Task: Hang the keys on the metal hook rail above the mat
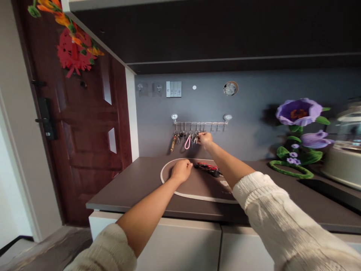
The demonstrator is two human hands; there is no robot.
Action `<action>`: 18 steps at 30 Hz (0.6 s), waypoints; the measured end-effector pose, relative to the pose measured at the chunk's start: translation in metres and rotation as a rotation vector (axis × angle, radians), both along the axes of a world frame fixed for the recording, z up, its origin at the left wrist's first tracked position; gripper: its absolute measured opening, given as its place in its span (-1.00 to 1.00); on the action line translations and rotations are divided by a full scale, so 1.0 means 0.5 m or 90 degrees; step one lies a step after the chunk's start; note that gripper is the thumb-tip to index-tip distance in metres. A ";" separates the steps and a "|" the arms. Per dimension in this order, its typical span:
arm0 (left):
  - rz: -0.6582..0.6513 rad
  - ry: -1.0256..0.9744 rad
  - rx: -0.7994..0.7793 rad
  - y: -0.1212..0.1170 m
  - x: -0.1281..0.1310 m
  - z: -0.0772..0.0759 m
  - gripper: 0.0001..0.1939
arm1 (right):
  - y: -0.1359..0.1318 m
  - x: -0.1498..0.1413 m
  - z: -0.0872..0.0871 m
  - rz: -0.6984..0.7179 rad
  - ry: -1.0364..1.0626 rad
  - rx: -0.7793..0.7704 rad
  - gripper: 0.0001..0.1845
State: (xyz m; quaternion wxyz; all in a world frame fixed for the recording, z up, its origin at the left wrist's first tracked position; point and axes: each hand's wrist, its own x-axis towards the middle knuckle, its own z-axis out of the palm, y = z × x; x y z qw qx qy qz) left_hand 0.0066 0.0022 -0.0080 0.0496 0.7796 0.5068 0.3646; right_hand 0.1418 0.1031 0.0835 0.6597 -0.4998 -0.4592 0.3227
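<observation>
Nearest, both forearms in cream knit sleeves (pixel 270 210) reach in over the desk (pixel 121 184), where a brown mat (pixel 194 197) with a pale rim lies. The left hand (pixel 182 170) is over the left part of the mat, narrow, its fingers curled in; nothing shows in it, and whether it rests on the mat I cannot tell. Just to its right, on the far half of the mat, lies a heap of red and black items (pixel 208 168), apparently more keys, too tangled to count.

Farther off, the right hand (pixel 205 139) is raised to the wall, its fingertips drawn together and seemingly pinching a small key bunch (pixel 195 139) just below the hook rail (pixel 200 123). Whether that bunch already hangs by its hook is hidden by the fingers. To its left along the rail hang a pink loop (pixel 187 143), other keys and a gold-brown tag (pixel 173 143).

The work looks partway along: the left and middle hooks carry keys, the hooks at the right end are bare, the bunch at the fingertips seems unfinished, and the heap on the mat remains off the rail.
</observation>
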 end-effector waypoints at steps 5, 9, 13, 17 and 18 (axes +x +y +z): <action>0.003 0.003 -0.021 0.000 0.000 0.000 -0.73 | -0.008 0.000 -0.002 0.030 0.000 -0.013 -0.76; 0.010 -0.001 -0.040 0.002 0.000 -0.002 -0.74 | -0.021 0.003 -0.009 0.035 -0.001 -0.021 -0.75; 0.013 0.018 -0.037 0.008 -0.002 -0.005 -0.74 | -0.040 0.011 -0.022 0.045 -0.008 -0.035 -0.77; 0.019 0.036 -0.029 0.009 -0.007 -0.006 -0.75 | -0.064 0.024 -0.033 0.047 -0.012 -0.045 -0.79; 0.019 0.035 -0.030 0.008 -0.008 -0.006 -0.75 | -0.071 0.028 -0.035 0.051 -0.015 -0.048 -0.79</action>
